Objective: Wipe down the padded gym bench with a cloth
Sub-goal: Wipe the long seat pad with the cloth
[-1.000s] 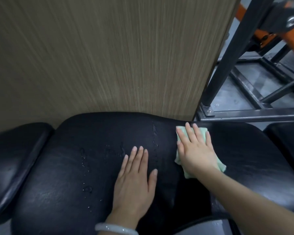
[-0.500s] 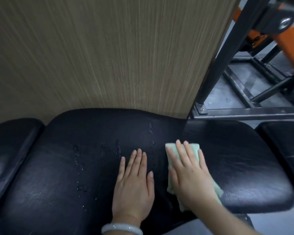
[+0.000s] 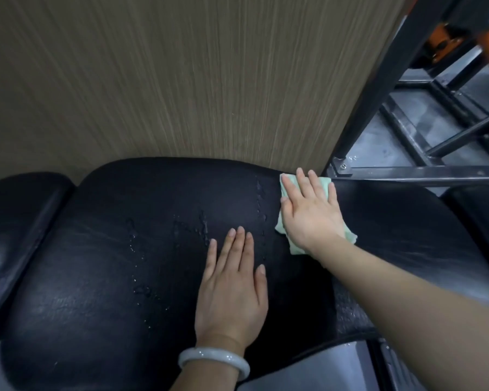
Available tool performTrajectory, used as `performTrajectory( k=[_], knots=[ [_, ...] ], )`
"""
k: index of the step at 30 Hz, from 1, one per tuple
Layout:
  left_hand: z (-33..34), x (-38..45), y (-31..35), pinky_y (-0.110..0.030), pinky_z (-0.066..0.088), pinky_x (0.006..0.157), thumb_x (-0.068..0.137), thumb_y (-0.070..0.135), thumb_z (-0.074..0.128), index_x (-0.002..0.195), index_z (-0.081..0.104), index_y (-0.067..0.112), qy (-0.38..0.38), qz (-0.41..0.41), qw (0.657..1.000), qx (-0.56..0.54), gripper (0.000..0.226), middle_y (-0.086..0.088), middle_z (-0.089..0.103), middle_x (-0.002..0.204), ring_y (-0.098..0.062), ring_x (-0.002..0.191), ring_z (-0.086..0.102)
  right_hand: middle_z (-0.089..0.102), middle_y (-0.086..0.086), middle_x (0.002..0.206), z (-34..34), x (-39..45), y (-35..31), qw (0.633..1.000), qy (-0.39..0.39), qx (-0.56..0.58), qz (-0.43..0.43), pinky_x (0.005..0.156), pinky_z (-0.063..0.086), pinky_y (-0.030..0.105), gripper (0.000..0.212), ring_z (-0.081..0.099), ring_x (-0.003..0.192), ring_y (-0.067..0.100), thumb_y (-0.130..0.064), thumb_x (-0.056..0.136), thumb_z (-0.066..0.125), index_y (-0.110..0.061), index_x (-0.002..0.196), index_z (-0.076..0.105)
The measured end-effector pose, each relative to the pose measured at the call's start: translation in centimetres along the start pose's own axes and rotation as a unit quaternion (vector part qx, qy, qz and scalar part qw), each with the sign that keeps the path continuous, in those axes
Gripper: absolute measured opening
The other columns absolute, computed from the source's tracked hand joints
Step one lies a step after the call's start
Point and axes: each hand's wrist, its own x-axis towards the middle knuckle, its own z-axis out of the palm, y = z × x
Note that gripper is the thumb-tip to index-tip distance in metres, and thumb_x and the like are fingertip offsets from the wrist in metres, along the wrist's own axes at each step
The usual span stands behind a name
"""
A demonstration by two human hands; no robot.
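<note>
So the person's right hand [image 3: 308, 213] is flat on a pale green folded cloth [image 3: 322, 184], fingers straight and spread, pressing it onto the far edge of the black padded vinyl bench [image 3: 96, 277], right up near the wood-grain wall panel [image 3: 181, 80]. No real grip going on there, it's an open palm pinning the cloth down, which makes sense to me: a flat hand spreads the pressure so the whole cloth drags over the pad instead of bunching up.

The left hand [image 3: 232, 292] is also open and holds nothing, fingers together and laid flat on the middle of the pad, a pale jade-looking bangle [image 3: 213, 361] on that wrist. My guess is it's just there for bracing while leaning over to reach the far side.

Between and left of the hands there are trails of water droplets [image 3: 201, 227] sitting on the vinyl, so that part looks not yet wiped. I'd say they're partway through, and the cloth needs to come across toward the left to catch that wet patch.

A black steel frame [image 3: 407, 176] from another machine sits just beyond the right end, close to the cloth.
</note>
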Motion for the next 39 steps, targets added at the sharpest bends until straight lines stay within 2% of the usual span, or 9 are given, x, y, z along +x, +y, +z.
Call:
performTrajectory(
  k=[8, 12, 14, 18, 22, 27, 30, 36, 39],
  knots=[
    [-0.1, 0.1, 0.0, -0.042, 0.019, 0.11, 0.093, 0.032, 0.03, 0.133, 0.052, 0.002, -0.005, 0.003, 1.0, -0.007, 0.055, -0.008, 0.049, 0.142, -0.019, 0.136, 0.04, -0.008, -0.001, 0.161, 0.1, -0.7, -0.4, 0.999, -0.013, -0.026, -0.014, 0.118, -0.01, 0.044, 0.053, -0.013, 0.147, 0.018, -0.037, 0.101, 0.008, -0.028, 0.153, 0.0],
    [-0.2, 0.1, 0.1, -0.042, 0.019, 0.11, 0.094, 0.032, 0.029, 0.133, 0.052, 0.002, -0.002, 0.003, 1.0, -0.002, 0.054, -0.007, 0.049, 0.142, -0.018, 0.136, 0.039, 0.034, 0.01, 0.153, 1.3, -7.5, 0.3, 0.996, 0.041, -0.031, -0.067, 0.113, 0.013, 0.048, 0.056, 0.027, 0.142, 0.029, -0.036, 0.096, 0.021, -0.017, 0.146, 0.037],
    [-0.1, 0.1, 0.1, -0.041, 0.019, 0.11, 0.093, 0.032, 0.03, 0.132, 0.053, 0.003, 0.001, 0.001, 1.0, -0.004, 0.054, -0.007, 0.049, 0.142, -0.018, 0.135, 0.04, 0.042, 0.011, 0.148, 1.7, -11.1, 0.5, 0.995, 0.053, -0.017, -0.08, 0.109, 0.022, 0.051, 0.053, 0.035, 0.138, 0.03, -0.035, 0.099, 0.022, -0.015, 0.141, 0.046],
    [-0.1, 0.1, 0.1, -0.041, 0.018, 0.11, 0.093, 0.032, 0.03, 0.132, 0.054, 0.003, 0.001, -0.001, 1.0, -0.007, 0.054, -0.008, 0.05, 0.141, -0.018, 0.135, 0.041, 0.043, 0.01, 0.147, 1.6, -13.8, -0.1, 0.994, 0.059, -0.001, -0.093, 0.108, 0.025, 0.052, 0.06, 0.034, 0.138, 0.028, -0.038, 0.102, 0.008, -0.016, 0.139, 0.049],
    [-0.2, 0.1, 0.1, -0.041, 0.018, 0.11, 0.093, 0.031, 0.03, 0.132, 0.054, 0.003, 0.0, -0.001, 1.0, -0.006, 0.054, -0.007, 0.05, 0.141, -0.018, 0.135, 0.041, 0.042, 0.008, 0.149, 1.4, -9.7, -0.6, 0.997, 0.032, -0.004, -0.073, 0.11, 0.019, 0.05, 0.054, 0.033, 0.14, 0.028, -0.038, 0.099, 0.018, -0.02, 0.141, 0.046],
    [-0.3, 0.1, 0.0, -0.042, 0.019, 0.11, 0.093, 0.031, 0.029, 0.133, 0.053, 0.003, -0.002, -0.003, 1.0, -0.014, 0.054, -0.007, 0.05, 0.141, -0.018, 0.135, 0.041, -0.005, -0.004, 0.161, 0.6, -1.7, -1.1, 1.0, 0.008, -0.006, -0.025, 0.118, -0.009, 0.043, 0.054, -0.012, 0.147, 0.016, -0.04, 0.099, 0.003, -0.032, 0.153, 0.003],
    [-0.1, 0.3, -0.1, -0.043, 0.021, 0.109, 0.091, 0.03, 0.032, 0.131, 0.055, 0.003, 0.002, 0.003, 1.0, -0.02, 0.054, -0.008, 0.052, 0.14, -0.019, 0.133, 0.044, -0.004, -0.003, 0.161, 0.1, 1.5, -1.5, 1.0, -0.003, 0.002, -0.015, 0.118, -0.009, 0.044, 0.052, -0.012, 0.147, 0.016, -0.037, 0.102, 0.012, -0.031, 0.153, 0.004],
    [-0.3, 0.2, -0.1, -0.043, 0.019, 0.11, 0.095, 0.033, 0.028, 0.133, 0.054, 0.003, -0.005, 0.001, 1.0, -0.025, 0.054, -0.007, 0.05, 0.141, -0.018, 0.135, 0.04, -0.006, -0.002, 0.161, 0.1, 0.9, -1.7, 0.999, -0.014, -0.013, -0.031, 0.118, -0.01, 0.043, 0.054, -0.012, 0.147, 0.016, -0.038, 0.101, 0.007, -0.029, 0.153, 0.001],
    [-0.3, 0.2, -0.1, -0.043, 0.02, 0.11, 0.102, 0.037, 0.014, 0.133, 0.053, 0.003, -0.014, 0.001, 1.0, -0.024, 0.061, -0.008, 0.05, 0.141, -0.019, 0.136, 0.04, 0.015, 0.005, 0.16, 0.8, -3.9, -1.6, 0.996, 0.017, -0.023, -0.08, 0.117, 0.001, 0.045, 0.062, 0.008, 0.148, 0.024, -0.04, 0.094, 0.007, -0.023, 0.152, 0.021]
  ],
)
